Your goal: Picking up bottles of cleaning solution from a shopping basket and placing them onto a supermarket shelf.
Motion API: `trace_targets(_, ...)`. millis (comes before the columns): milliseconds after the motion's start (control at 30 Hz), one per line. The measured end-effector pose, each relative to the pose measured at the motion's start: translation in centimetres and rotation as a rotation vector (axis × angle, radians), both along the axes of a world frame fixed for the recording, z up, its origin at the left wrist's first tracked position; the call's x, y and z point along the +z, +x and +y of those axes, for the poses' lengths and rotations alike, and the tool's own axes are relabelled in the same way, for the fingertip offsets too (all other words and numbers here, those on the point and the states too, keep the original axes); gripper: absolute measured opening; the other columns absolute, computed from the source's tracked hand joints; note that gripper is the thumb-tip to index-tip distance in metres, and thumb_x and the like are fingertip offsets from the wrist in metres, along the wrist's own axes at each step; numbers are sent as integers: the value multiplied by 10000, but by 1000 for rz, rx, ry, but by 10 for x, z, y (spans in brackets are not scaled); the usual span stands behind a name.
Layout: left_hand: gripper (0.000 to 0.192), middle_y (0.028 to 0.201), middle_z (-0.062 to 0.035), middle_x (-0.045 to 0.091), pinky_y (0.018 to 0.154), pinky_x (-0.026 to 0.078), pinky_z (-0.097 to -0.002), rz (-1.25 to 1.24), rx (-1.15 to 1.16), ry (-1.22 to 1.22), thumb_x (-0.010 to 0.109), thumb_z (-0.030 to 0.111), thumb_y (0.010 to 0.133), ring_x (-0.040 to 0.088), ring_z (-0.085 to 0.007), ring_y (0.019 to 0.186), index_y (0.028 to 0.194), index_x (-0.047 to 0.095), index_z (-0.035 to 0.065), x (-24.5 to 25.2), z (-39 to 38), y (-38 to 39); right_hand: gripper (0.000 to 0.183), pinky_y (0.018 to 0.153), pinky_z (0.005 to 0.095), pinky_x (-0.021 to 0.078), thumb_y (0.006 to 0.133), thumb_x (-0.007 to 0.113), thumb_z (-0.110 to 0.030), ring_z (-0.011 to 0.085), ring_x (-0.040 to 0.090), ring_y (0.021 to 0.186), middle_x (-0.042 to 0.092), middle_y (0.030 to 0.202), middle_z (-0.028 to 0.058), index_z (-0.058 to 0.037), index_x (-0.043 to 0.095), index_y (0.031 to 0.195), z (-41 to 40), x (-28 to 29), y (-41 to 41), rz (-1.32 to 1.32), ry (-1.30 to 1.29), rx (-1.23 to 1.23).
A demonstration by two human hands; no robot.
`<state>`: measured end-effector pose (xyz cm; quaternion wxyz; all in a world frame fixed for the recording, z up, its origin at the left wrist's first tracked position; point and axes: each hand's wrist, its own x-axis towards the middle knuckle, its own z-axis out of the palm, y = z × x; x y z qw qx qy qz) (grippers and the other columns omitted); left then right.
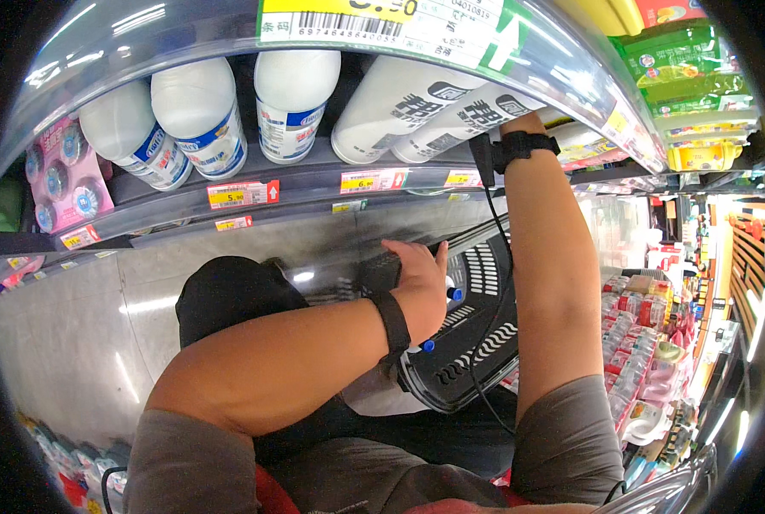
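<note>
My left hand [423,276] is over a black plastic shopping basket [482,266], its fingers apart and nothing seen in them. Beside it, inside the basket, show a blue bottle cap [455,294] and another blue cap [428,345]; the bottles under them are mostly hidden. My right arm reaches up into the shelf. Only the wrist end of my right hand [525,122] shows; the clear shelf front hides its fingers. Right beside that wrist lean two white canisters with dark print, one nearer [450,125] and one farther left [382,109].
White bottles with blue labels [206,115] stand on the shelf, left of the canisters. At far left is a pink blister pack [67,173]. A price-tagged shelf edge [305,184] runs across. A black cable [490,327] hangs from my right wrist. Packaged goods [639,321] are stacked at right.
</note>
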<state>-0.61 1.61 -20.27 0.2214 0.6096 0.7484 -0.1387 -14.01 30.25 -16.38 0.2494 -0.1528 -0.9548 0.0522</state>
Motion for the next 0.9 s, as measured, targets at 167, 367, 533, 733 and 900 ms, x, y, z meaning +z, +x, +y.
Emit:
trace_targets(167, 1283, 1365, -361, 598, 993, 440, -781, -22, -76, -38, 890, 360, 729, 618, -466, 1204, 1699, 148, -31, 18, -6, -6, 429, 1087, 407, 493, 1069, 558, -286, 313, 612, 1300, 670, 1371, 179, -2, 637, 1381, -1, -4, -1, -3, -35, 1)
trace_targets(367, 1120, 1344, -304, 612, 1010, 443, -759, -8, -45, -8, 821, 302, 846, 631, -434, 1192, 1703, 170, -8, -5, -4, -2, 456, 1099, 404, 492, 1081, 554, -308, 316, 601, 1329, 659, 1403, 175, 1, 624, 1408, -2, -13, 0, -27, -107, 19)
trace_targets(533, 818, 1322, -243, 635, 1005, 462, -727, 31, -33, 78, 620, 195, 1010, 660, -404, 1179, 1706, 220, 37, -18, -4, 1, 478, 1108, 402, 491, 1090, 550, -326, 318, 592, 1354, 649, 1431, 173, 5, 614, 1430, -4, -22, 52, -18, -360, 114)
trace_targets(733, 723, 1211, -191, 686, 835, 533, -583, 125, -26, 151, 557, 154, 1024, 733, -332, 991, 1688, 289, 52, -19, -5, -6, 423, 912, 330, 524, 1147, 482, -373, 182, 680, 951, 704, 1056, 77, -5, 690, 1137, -86, 30, 192, 47, -910, 41)
trace_targets(900, 699, 1105, -190, 698, 708, 581, -480, 198, -102, 200, 562, 134, 1008, 756, -307, 883, 1661, 337, 26, -26, 10, -4, 170, 784, 300, 508, 987, 709, -137, 152, 602, 877, 625, 1010, 69, -59, 678, 1134, -96, -37, 299, -400, -904, 164)
